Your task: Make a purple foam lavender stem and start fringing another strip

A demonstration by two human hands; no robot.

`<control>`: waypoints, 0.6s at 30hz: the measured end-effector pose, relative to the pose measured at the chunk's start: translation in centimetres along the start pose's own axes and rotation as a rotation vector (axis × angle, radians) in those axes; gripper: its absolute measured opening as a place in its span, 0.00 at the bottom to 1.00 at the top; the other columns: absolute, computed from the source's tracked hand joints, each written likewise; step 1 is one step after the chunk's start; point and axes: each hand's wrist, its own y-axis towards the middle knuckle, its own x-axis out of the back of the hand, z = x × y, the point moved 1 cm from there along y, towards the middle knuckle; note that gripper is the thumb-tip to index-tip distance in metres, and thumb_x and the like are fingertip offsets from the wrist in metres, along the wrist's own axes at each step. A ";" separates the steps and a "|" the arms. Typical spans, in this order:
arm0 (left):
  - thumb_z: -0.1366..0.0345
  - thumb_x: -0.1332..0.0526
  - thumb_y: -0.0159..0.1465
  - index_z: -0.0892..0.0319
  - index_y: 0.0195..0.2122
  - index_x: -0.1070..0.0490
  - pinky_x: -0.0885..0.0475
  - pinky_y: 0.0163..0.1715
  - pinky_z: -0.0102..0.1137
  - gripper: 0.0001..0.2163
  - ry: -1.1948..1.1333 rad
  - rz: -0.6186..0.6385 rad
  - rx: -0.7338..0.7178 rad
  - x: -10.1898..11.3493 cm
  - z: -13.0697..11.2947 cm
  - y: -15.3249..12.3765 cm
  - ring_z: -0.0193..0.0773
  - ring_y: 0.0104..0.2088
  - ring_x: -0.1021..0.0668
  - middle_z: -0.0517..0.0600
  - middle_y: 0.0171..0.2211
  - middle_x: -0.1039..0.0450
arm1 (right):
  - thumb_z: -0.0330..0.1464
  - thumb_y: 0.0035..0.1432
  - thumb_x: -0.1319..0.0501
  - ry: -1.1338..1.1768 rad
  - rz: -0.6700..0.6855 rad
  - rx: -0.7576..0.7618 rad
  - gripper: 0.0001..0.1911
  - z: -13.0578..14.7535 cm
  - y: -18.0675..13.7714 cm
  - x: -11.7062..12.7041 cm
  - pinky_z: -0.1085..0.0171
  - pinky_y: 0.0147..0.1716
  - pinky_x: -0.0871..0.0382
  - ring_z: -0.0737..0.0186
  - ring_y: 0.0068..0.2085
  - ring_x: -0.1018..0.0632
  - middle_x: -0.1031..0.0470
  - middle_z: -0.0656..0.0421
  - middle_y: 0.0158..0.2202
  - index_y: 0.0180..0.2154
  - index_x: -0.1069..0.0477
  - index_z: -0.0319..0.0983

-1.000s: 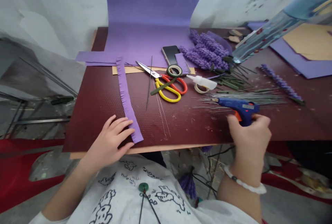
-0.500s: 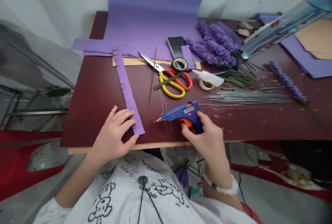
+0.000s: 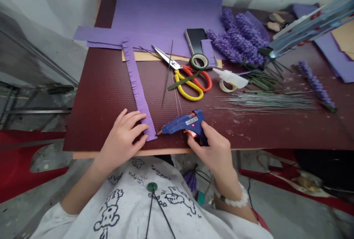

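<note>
While the left hand (image 3: 121,141) lies open and nearly flat on the dark red dimpled board (image 3: 94,110), its fingers (image 3: 138,119) rest against the lower end of a fringed purple paper strip (image 3: 137,87), with the fingertips on or just beside the strip's fringed edge. The strip runs away from the person, slightly slanted, and its far end lies over a wider purple sheet (image 3: 166,3). The right hand (image 3: 211,154) is closed around the grip of a blue hot glue gun (image 3: 184,124), which lies low over the board. Its metal nozzle (image 3: 159,132) points left and ends just beside the strip's lower end, and whether it touches the strip cannot be told.

Both hands sit close to the board's near edge, above a pale wooden layer (image 3: 124,153), with the person's printed white shirt (image 3: 110,202) just below. Board surface shows to the left of the strip and stretches right of the glue gun. Farther up stand yellow-and-orange scissors (image 3: 188,84), a roll of green floral tape (image 3: 198,62) and a plastic glue bottle (image 3: 231,78). To the right lie a bundle of thin wires (image 3: 268,101) and a cluster of purple paper lavender stems (image 3: 238,40), all well apart from the left hand.
</note>
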 end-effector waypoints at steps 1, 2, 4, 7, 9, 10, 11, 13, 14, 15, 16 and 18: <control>0.69 0.41 0.63 0.57 0.41 0.27 0.42 0.62 0.52 0.07 -0.003 -0.005 -0.022 0.0 0.0 -0.1 0.44 0.57 0.32 0.53 0.53 0.30 | 0.35 0.56 0.41 -0.002 0.001 0.008 0.17 0.0 0.0 0.0 0.62 0.27 0.27 0.60 0.26 0.23 0.23 0.56 0.28 0.47 0.30 0.37; 0.70 0.42 0.63 0.57 0.41 0.27 0.42 0.62 0.52 0.07 -0.009 -0.010 -0.045 -0.1 0.1 -0.1 0.44 0.57 0.32 0.53 0.52 0.30 | 0.35 0.56 0.41 -0.001 0.003 0.014 0.18 0.0 -0.1 0.0 0.62 0.28 0.27 0.60 0.27 0.23 0.23 0.56 0.28 0.48 0.30 0.36; 0.73 0.42 0.63 0.56 0.40 0.26 0.39 0.61 0.51 0.08 -0.035 -0.014 -0.093 -0.2 0.2 -0.2 0.43 0.56 0.31 0.52 0.51 0.29 | 0.35 0.56 0.41 0.003 0.013 0.013 0.18 0.0 -0.1 0.0 0.61 0.29 0.26 0.59 0.28 0.23 0.23 0.56 0.29 0.49 0.30 0.37; 0.74 0.44 0.63 0.56 0.41 0.27 0.36 0.59 0.48 0.10 -0.079 -0.014 -0.127 -0.3 0.2 -0.3 0.40 0.53 0.29 0.52 0.47 0.27 | 0.35 0.56 0.42 0.014 0.043 -0.003 0.19 -0.1 -0.3 0.1 0.60 0.30 0.25 0.58 0.29 0.22 0.22 0.54 0.30 0.49 0.30 0.37; 0.74 0.44 0.63 0.56 0.41 0.26 0.35 0.58 0.48 0.10 -0.086 -0.019 -0.140 -0.3 0.2 -0.3 0.40 0.52 0.29 0.52 0.46 0.27 | 0.36 0.57 0.42 0.021 0.062 -0.009 0.19 -0.2 -0.3 0.1 0.59 0.31 0.25 0.57 0.30 0.22 0.22 0.53 0.30 0.50 0.30 0.37; 0.74 0.44 0.63 0.57 0.41 0.26 0.34 0.58 0.48 0.10 -0.084 -0.021 -0.148 -0.3 0.1 -0.3 0.41 0.52 0.29 0.52 0.46 0.27 | 0.36 0.57 0.42 0.023 0.069 -0.012 0.19 -0.3 -0.4 0.1 0.59 0.31 0.25 0.57 0.30 0.22 0.22 0.53 0.31 0.50 0.30 0.37; 0.75 0.44 0.63 0.57 0.41 0.26 0.34 0.58 0.48 0.10 -0.079 -0.026 -0.157 -0.3 0.1 -0.3 0.41 0.52 0.29 0.53 0.46 0.27 | 0.36 0.57 0.42 0.024 0.073 -0.013 0.19 -0.4 -0.4 0.2 0.59 0.31 0.25 0.56 0.30 0.22 0.22 0.53 0.31 0.50 0.30 0.37; 0.75 0.44 0.63 0.58 0.41 0.26 0.34 0.58 0.47 0.10 -0.073 -0.031 -0.169 -0.2 0.0 -0.3 0.42 0.53 0.30 0.53 0.46 0.27 | 0.35 0.57 0.42 0.029 0.068 -0.003 0.18 -0.4 -0.4 0.2 0.59 0.32 0.25 0.56 0.31 0.21 0.22 0.52 0.32 0.50 0.30 0.37; 0.75 0.44 0.63 0.58 0.41 0.26 0.34 0.58 0.47 0.09 -0.074 -0.031 -0.169 -0.2 0.0 -0.3 0.41 0.53 0.30 0.53 0.46 0.27 | 0.34 0.57 0.42 0.034 0.063 0.007 0.18 -0.5 -0.4 0.3 0.59 0.32 0.24 0.56 0.32 0.21 0.21 0.52 0.33 0.49 0.30 0.37; 0.74 0.43 0.63 0.58 0.41 0.27 0.33 0.58 0.47 0.09 -0.077 -0.029 -0.165 -0.2 0.0 -0.3 0.41 0.53 0.30 0.53 0.46 0.26 | 0.34 0.57 0.42 0.042 0.059 0.017 0.18 -0.5 -0.4 0.3 0.58 0.33 0.24 0.55 0.33 0.20 0.21 0.51 0.34 0.50 0.30 0.37; 0.74 0.43 0.63 0.58 0.41 0.27 0.33 0.58 0.46 0.09 -0.081 -0.025 -0.160 -0.2 0.0 -0.3 0.41 0.53 0.29 0.53 0.46 0.26 | 0.33 0.57 0.42 0.050 0.057 0.023 0.18 -0.6 -0.4 0.3 0.58 0.34 0.24 0.55 0.34 0.20 0.21 0.51 0.35 0.50 0.30 0.37; 0.74 0.43 0.63 0.59 0.41 0.27 0.33 0.58 0.45 0.09 -0.089 -0.021 -0.151 -0.2 -0.1 -0.3 0.41 0.52 0.29 0.52 0.45 0.26 | 0.33 0.57 0.42 0.065 0.060 0.018 0.18 -0.7 -0.5 0.3 0.57 0.35 0.24 0.54 0.36 0.20 0.21 0.51 0.37 0.50 0.30 0.37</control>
